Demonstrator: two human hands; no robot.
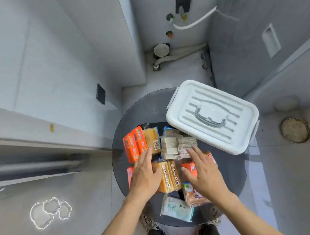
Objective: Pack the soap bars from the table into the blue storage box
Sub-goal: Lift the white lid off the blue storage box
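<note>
Several wrapped soap bars lie on a round dark glass table. Orange packs sit at the far left, with a yellow bar and white clear-wrapped bars beside them. A yellow-orange pack lies between my hands. My left hand hovers flat over its left side with fingers spread. My right hand is spread over an orange pack. A white-green pack and a brown pack lie nearest me. The storage box stands at the far right with its white lid on; only the lid shows.
The small table stands on a grey tiled floor in a narrow room. A round floor drain lies to the right. Pipes and a white bowl are by the far wall. My shoes show under the glass.
</note>
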